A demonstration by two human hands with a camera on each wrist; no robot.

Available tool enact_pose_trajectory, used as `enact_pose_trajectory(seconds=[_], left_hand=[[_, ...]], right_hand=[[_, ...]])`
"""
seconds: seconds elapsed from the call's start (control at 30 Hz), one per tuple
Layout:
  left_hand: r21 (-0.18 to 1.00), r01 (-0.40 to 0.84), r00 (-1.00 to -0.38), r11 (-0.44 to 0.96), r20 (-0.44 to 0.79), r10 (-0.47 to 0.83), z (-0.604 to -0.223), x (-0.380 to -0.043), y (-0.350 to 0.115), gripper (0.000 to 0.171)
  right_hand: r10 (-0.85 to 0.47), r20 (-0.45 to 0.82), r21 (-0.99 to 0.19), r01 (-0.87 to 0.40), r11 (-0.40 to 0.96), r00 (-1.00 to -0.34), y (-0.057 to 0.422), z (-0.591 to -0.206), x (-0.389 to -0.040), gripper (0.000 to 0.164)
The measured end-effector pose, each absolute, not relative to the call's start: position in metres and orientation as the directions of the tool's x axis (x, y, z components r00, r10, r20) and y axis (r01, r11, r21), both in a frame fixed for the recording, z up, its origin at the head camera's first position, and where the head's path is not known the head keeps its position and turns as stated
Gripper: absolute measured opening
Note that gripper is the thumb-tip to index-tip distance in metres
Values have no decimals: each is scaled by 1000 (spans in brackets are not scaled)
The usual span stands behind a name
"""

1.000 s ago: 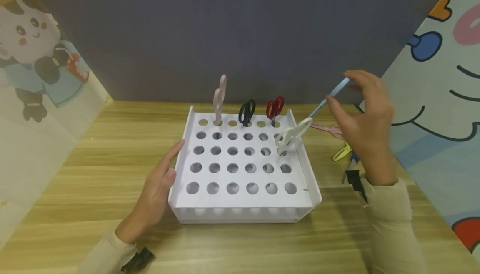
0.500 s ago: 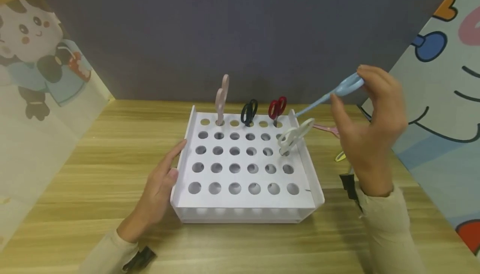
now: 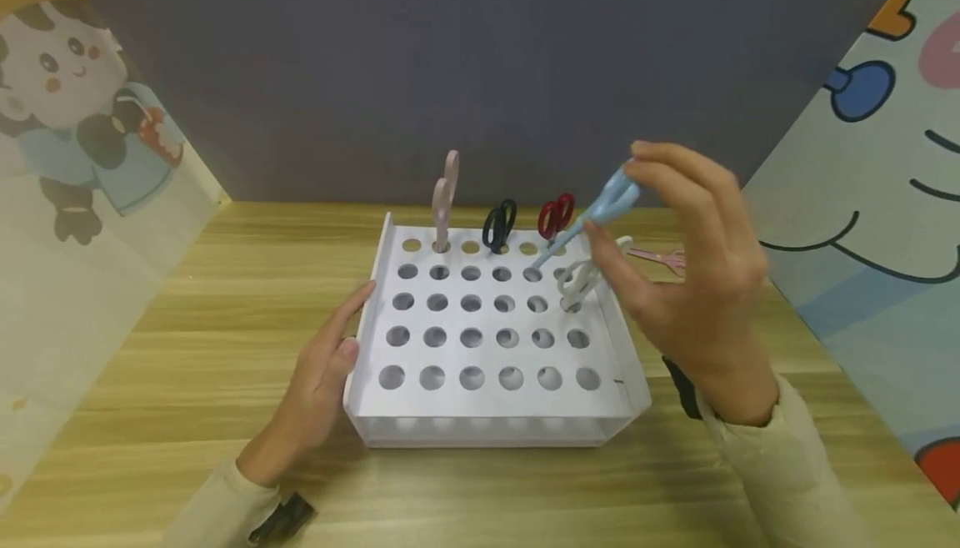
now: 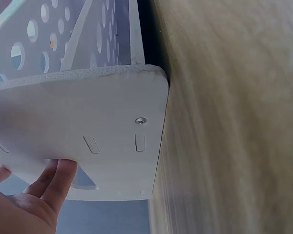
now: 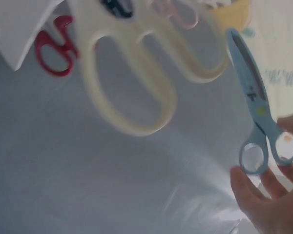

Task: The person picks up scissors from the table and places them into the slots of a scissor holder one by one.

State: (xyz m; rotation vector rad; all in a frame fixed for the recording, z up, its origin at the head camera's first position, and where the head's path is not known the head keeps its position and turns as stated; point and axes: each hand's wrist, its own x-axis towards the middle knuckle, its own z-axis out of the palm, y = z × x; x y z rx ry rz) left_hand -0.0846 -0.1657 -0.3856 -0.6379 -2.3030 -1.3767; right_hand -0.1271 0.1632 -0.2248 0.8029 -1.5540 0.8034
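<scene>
A white rack with rows of round holes stands on the wooden table. My left hand holds its left side; in the left wrist view two fingers reach into the cutout of the side panel, their tips hidden. My right hand pinches light blue scissors by the handles, above the rack's right half. Their blades slant down and left, the tip right at a hole in the second row from the back. White scissors stand in the right column, partly behind my right thumb.
Along the rack's back row stand pale pink scissors, black scissors and red scissors. Other pink scissors lie on the table to the right. A dark panel rises behind, with printed walls on both sides.
My right hand has carried the blue scissors leftward from beyond the rack's right side to over its holes, their tip coming down. My left hand keeps its place on the rack.
</scene>
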Motion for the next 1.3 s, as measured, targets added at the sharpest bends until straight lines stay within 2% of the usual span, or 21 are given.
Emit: enact_pose_trajectory(seconds=[0.1, 0.23, 0.37, 0.5, 0.73, 0.93, 1.1, 1.3], left_hand=[[726, 558, -826, 402, 532, 186, -383, -84, -165, 54], [735, 550, -831, 396, 527, 178, -380, -82, -164, 54], [745, 538, -839, 395, 519, 164, -379, -80, -163, 54], [748, 542, -837, 384, 521, 166, -382, -79, -163, 54], [744, 550, -832, 380, 526, 175, -382, -80, -164, 54], [749, 546, -835, 375, 521, 176, -380, -80, -163, 55], [748, 542, -838, 384, 516, 178, -379, -80, -163, 55], [745, 544, -836, 386, 520, 175, -379, -79, -163, 54]], right_hand=[[-262, 951, -12, -870, 494, -162, 156, -221, -122, 33], [-519, 818, 53, -865, 499, -249, 151, -219, -122, 35], [-647, 699, 104, -851, 515, -306, 142, -225, -130, 38], [-702, 622, 135, -836, 531, -345, 136, -234, -136, 38], [-719, 614, 243, -788, 565, -326, 129, -240, -134, 32], [-769, 526, 338, -741, 580, -363, 125, -246, -133, 25], [-817, 356, 337, -753, 566, -454, 122, -249, -125, 16], [-779, 237, 264, -733, 626, -580, 118, -251, -120, 22]])
